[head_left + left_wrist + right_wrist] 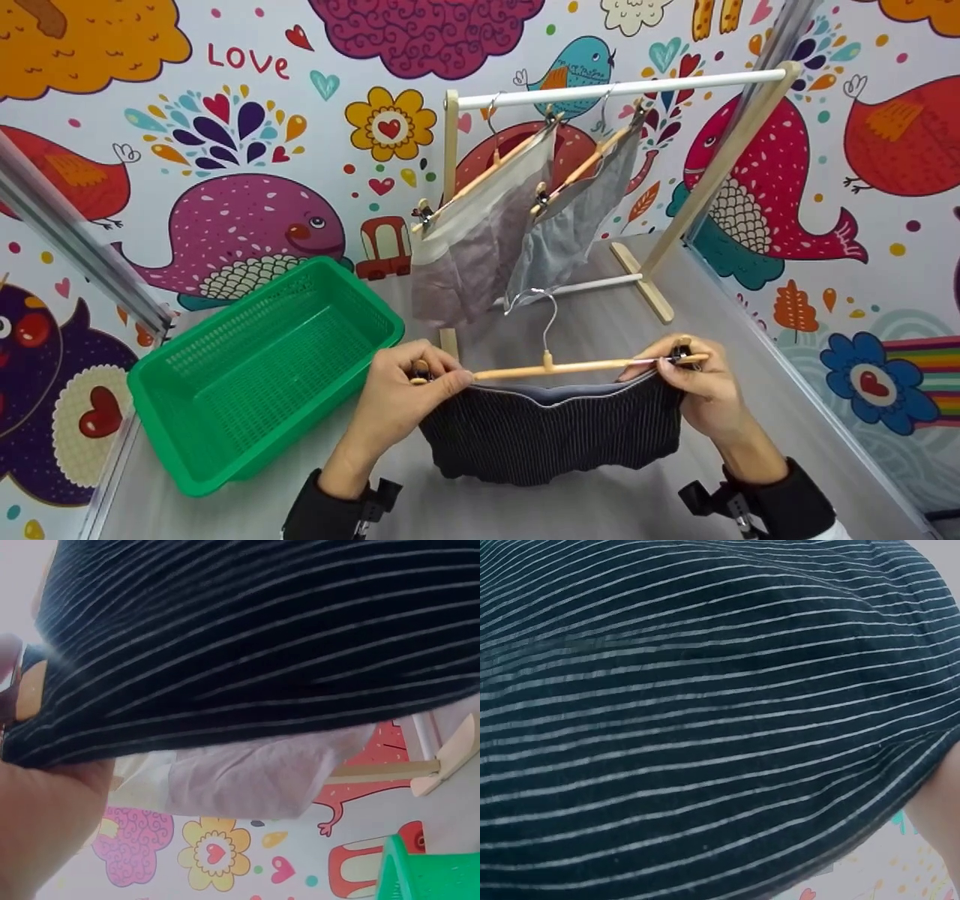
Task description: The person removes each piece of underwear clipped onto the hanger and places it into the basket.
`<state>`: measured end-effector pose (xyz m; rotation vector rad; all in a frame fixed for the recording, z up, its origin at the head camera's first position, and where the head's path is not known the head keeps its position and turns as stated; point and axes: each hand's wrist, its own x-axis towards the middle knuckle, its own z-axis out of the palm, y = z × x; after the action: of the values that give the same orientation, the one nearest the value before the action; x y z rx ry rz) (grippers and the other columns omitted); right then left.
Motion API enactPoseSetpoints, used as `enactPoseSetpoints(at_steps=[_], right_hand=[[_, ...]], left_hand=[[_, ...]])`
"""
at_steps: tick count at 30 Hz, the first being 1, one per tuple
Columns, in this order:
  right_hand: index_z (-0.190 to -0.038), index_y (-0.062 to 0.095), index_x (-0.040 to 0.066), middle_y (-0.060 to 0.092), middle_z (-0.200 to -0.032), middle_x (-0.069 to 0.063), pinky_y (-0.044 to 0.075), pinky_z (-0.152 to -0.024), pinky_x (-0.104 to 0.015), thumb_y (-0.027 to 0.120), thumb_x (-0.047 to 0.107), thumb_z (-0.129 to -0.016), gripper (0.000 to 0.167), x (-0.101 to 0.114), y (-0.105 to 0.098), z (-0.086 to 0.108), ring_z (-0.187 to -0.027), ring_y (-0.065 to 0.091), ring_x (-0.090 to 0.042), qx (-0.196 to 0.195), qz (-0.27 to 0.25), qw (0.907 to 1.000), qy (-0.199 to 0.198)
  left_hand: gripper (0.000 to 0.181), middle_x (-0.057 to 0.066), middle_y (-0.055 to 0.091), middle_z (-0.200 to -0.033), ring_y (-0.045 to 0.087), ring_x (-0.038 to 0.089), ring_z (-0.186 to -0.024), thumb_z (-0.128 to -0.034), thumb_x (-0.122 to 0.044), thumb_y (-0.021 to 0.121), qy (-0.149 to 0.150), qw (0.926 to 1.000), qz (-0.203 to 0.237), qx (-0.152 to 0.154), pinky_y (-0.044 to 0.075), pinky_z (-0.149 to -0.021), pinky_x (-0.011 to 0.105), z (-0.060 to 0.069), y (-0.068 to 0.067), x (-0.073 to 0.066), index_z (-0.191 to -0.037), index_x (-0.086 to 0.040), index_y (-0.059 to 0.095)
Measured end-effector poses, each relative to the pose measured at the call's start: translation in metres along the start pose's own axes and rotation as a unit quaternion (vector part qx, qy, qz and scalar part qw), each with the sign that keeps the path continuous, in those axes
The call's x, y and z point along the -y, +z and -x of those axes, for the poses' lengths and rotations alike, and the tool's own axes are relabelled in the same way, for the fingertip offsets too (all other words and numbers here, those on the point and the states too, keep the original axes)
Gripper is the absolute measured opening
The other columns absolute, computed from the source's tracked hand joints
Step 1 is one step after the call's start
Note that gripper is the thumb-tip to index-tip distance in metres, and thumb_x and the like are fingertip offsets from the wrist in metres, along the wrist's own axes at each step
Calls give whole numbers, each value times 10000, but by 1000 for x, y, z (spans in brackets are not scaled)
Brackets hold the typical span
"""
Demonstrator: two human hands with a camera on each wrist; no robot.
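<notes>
A black garment with thin white stripes, short like a skirt or shorts, hangs below a wooden clip hanger with a metal hook. At its left end, my left hand pinches the waistband beside a black clip. Thumb and fingers of my right hand grip the other end of the waistband and hanger, by the right clip. In the left wrist view, striped cloth covers part of the left hand. The same cloth nearly fills the right wrist view.
Behind the hands stands a rack with a white rail and wooden legs. A mauve garment and a grey garment hang from it on clip hangers. A green plastic basket sits at the left, near the patterned wall.
</notes>
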<state>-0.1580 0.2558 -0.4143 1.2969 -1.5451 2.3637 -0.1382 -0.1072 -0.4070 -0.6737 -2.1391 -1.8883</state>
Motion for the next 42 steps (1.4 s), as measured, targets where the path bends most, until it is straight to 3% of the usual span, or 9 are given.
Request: enactPoseSetpoints(at_steps=[6,14,21,27,34,42], right_hand=[[-1099,689,-149,776,-985,-198,607,-810,-315,242,-249,-878,509,1,1,0,-897,767,-258,-31,98,9999,63],[-1109,694,-134,777,-989,-190,614,-813,-339,233,-243,-871,530,2,0,-1,-907,774,-269,24,57,9999,153],[-1092,693,-139,772,-998,-185,612,-827,-330,270,-247,-877,486,0,-5,-2,-921,771,-265,22,171,9998,121],[-1066,674,-148,753,-1019,-181,608,-823,-302,397,-247,-913,331,1,-8,1,-941,759,-255,-335,419,9986,0],[-1142,625,-196,740,-1080,-199,600,-876,-321,493,-121,-1019,196,3,-12,0,-1012,743,-264,-312,485,9983,-128],[-1125,674,-147,765,-1048,-141,594,-859,-284,580,110,-1080,277,7,-10,-3,-1002,751,-214,-686,1105,9915,92]], left_hand=[[102,27,748,-801,639,105,-667,-834,-98,892,-56,9997,12,225,502,-564,228,2,-2,-1,-879,-111,801],[51,16,751,-754,585,68,-623,-851,-54,867,110,9989,-35,452,436,-527,198,4,-3,-5,-862,-76,823],[96,7,756,-759,624,65,-637,-840,-11,862,713,9969,-176,276,477,-519,197,8,1,-9,-848,-96,818],[121,19,749,-731,630,44,-636,-813,22,870,1113,9935,-199,130,484,-517,184,10,5,-11,-834,-79,807],[142,35,754,-734,642,50,-631,-793,46,873,1285,9915,-175,-125,484,-510,179,11,4,-12,-835,-72,806],[136,6,752,-736,637,76,-624,-798,5,885,1174,9921,-322,-292,477,-517,181,9,4,-13,-833,-97,803]])
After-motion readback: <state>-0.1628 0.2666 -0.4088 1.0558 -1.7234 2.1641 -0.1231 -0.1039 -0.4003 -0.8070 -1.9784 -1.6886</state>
